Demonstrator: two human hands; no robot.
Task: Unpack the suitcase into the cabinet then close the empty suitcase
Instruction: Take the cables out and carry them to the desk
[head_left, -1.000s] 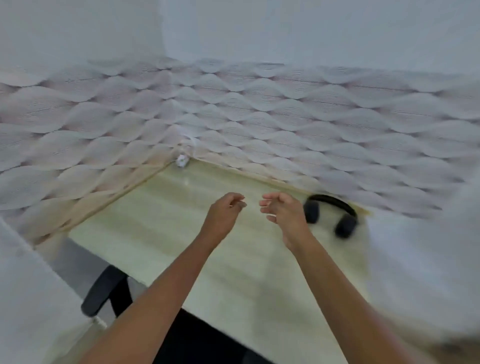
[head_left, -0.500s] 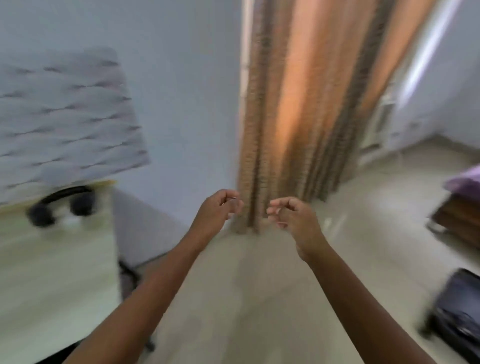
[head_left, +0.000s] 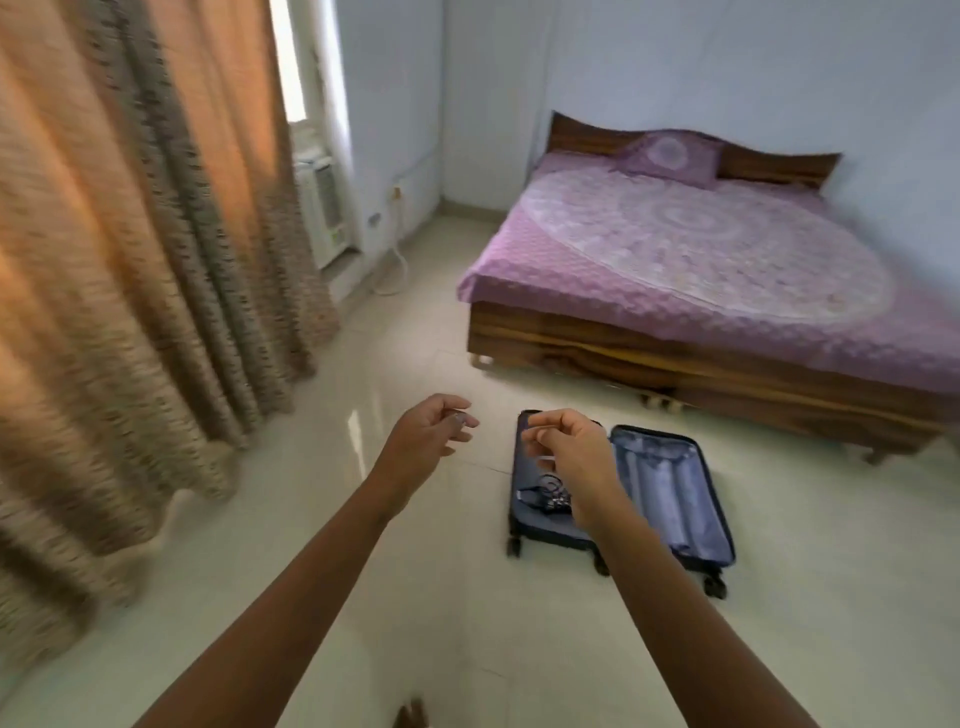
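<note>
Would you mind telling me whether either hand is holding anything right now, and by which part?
Nothing is held: the left hand and right hand are loosely curled and empty, raised above the open suitcase.

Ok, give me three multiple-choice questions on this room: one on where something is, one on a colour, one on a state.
1. Where does the suitcase lie?
A. on the bed
B. on the floor
C. on a chair

2. What colour is the bed cover?
A. purple
B. green
C. red

3. How is the suitcase?
A. zipped shut
C. standing upright
B. open flat

Key: 1 B, it rests on the floor tiles before the bed. 2 A, the spread is purple. 3 B, both halves lie spread open, lining showing.

Both hands, left and right, hold nothing.
</note>
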